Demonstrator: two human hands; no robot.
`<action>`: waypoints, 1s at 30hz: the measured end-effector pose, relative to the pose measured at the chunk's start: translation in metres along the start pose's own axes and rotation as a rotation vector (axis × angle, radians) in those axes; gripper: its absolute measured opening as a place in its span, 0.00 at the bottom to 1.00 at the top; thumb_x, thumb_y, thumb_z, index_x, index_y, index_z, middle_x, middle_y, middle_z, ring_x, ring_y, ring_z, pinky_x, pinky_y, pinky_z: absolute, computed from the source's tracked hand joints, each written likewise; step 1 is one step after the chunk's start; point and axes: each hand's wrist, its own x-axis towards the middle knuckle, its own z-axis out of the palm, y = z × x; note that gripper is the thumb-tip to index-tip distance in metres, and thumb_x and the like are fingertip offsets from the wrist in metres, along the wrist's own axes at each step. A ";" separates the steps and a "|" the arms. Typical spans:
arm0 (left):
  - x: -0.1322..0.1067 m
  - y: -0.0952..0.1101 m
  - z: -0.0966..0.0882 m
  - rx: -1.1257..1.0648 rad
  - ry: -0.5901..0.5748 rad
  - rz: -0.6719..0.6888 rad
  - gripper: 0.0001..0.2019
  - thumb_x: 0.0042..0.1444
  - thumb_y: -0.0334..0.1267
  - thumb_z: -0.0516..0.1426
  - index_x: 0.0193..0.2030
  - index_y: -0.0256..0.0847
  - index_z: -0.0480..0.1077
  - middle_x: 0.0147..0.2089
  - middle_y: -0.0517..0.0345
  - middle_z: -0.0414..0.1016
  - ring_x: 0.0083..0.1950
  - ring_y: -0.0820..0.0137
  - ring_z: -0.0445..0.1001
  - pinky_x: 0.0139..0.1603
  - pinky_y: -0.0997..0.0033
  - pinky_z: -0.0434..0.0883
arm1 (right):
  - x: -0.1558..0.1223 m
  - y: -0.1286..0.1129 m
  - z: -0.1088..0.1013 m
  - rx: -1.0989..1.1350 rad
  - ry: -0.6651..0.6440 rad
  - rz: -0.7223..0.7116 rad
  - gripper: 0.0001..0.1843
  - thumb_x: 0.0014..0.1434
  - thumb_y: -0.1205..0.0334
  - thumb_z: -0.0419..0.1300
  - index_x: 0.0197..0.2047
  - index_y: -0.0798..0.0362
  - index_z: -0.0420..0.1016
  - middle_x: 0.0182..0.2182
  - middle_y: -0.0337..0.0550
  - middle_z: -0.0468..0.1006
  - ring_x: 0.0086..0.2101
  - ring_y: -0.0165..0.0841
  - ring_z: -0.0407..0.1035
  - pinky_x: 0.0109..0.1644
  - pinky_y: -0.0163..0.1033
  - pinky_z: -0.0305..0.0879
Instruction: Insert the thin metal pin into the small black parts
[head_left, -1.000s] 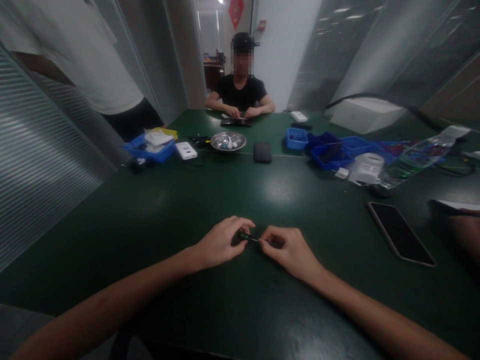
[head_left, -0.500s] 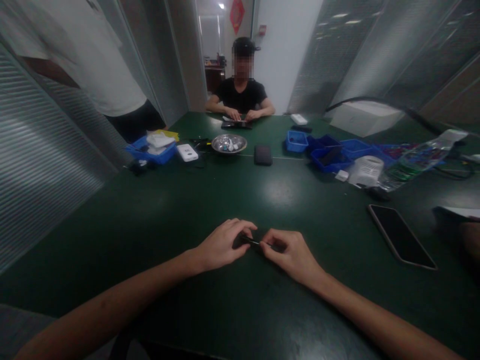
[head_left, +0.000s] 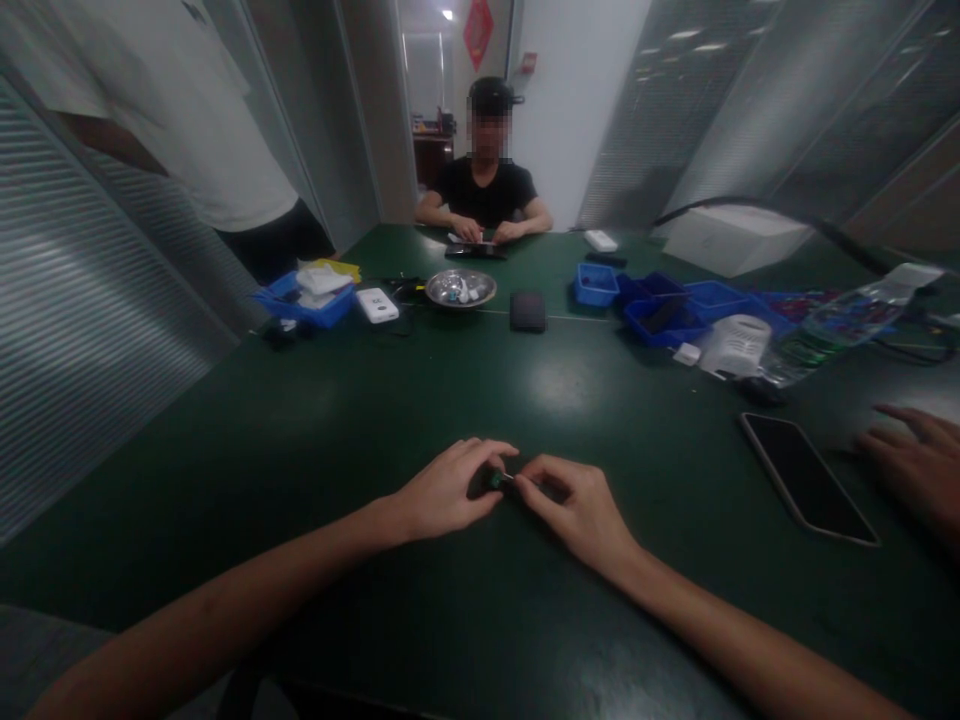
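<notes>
Both of my hands rest on the dark green table near its front edge, fingertips meeting. My left hand pinches a small dark part with a green tip. My right hand pinches the other end of the same small part, where a thin light bit shows. The part is too small and dim to name. A black phone lies face up to the right of my right hand.
Another person's hand lies at the right edge beside the phone. Farther back stand blue bins, a metal bowl, a black wallet-like case, a white device and a plastic bottle. A person sits at the far end; another stands at left.
My two hands have drawn slightly closer together around the small part. Another person's hand has come into view at the right edge next to the phone.
</notes>
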 end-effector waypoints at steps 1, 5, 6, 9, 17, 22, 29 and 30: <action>0.000 0.000 0.000 -0.004 0.003 -0.001 0.25 0.62 0.33 0.61 0.65 0.47 0.64 0.57 0.51 0.73 0.59 0.61 0.71 0.63 0.55 0.67 | -0.001 0.001 -0.001 -0.001 0.006 0.004 0.13 0.69 0.56 0.59 0.37 0.52 0.81 0.30 0.40 0.81 0.29 0.34 0.73 0.34 0.36 0.66; 0.001 0.002 -0.001 0.023 0.023 0.039 0.17 0.61 0.31 0.61 0.57 0.44 0.71 0.56 0.50 0.72 0.59 0.60 0.70 0.62 0.56 0.68 | -0.002 0.001 -0.003 0.003 0.032 0.029 0.14 0.69 0.54 0.58 0.36 0.52 0.81 0.29 0.40 0.80 0.29 0.34 0.73 0.34 0.36 0.66; 0.002 0.002 -0.001 0.036 0.036 0.049 0.17 0.61 0.31 0.61 0.56 0.43 0.71 0.56 0.50 0.72 0.60 0.60 0.69 0.63 0.56 0.67 | -0.002 0.002 -0.003 0.006 0.036 0.036 0.14 0.69 0.55 0.59 0.36 0.52 0.80 0.29 0.40 0.80 0.29 0.33 0.73 0.34 0.36 0.66; 0.003 0.003 -0.002 0.084 0.073 0.039 0.19 0.59 0.32 0.62 0.57 0.43 0.70 0.57 0.49 0.71 0.60 0.58 0.67 0.64 0.54 0.65 | -0.002 0.001 -0.003 0.003 0.029 0.043 0.12 0.68 0.57 0.60 0.35 0.52 0.80 0.28 0.39 0.79 0.28 0.32 0.72 0.32 0.35 0.64; 0.002 0.003 -0.001 0.186 0.052 0.005 0.08 0.60 0.36 0.62 0.46 0.42 0.72 0.52 0.51 0.71 0.55 0.59 0.68 0.57 0.56 0.65 | 0.000 -0.002 -0.004 -0.031 -0.059 -0.005 0.09 0.65 0.62 0.61 0.33 0.52 0.80 0.26 0.37 0.78 0.27 0.31 0.71 0.32 0.35 0.62; 0.002 0.004 -0.001 0.185 0.044 0.001 0.08 0.60 0.36 0.62 0.46 0.42 0.72 0.52 0.52 0.71 0.55 0.59 0.68 0.57 0.57 0.65 | 0.000 -0.002 -0.005 -0.029 -0.035 0.015 0.10 0.66 0.60 0.60 0.33 0.52 0.80 0.27 0.38 0.79 0.28 0.33 0.72 0.32 0.35 0.64; 0.002 0.002 0.000 0.125 0.070 0.002 0.23 0.58 0.33 0.63 0.60 0.45 0.68 0.59 0.51 0.71 0.61 0.57 0.67 0.63 0.53 0.64 | -0.003 0.000 -0.004 -0.021 0.059 0.083 0.13 0.67 0.56 0.59 0.34 0.52 0.79 0.28 0.39 0.80 0.29 0.34 0.73 0.32 0.35 0.66; 0.002 0.002 0.000 0.125 0.069 0.005 0.23 0.59 0.33 0.63 0.61 0.45 0.67 0.60 0.50 0.71 0.61 0.57 0.67 0.63 0.53 0.64 | -0.003 0.000 -0.004 -0.014 0.065 0.091 0.13 0.67 0.56 0.59 0.34 0.52 0.79 0.28 0.39 0.80 0.29 0.34 0.73 0.33 0.35 0.66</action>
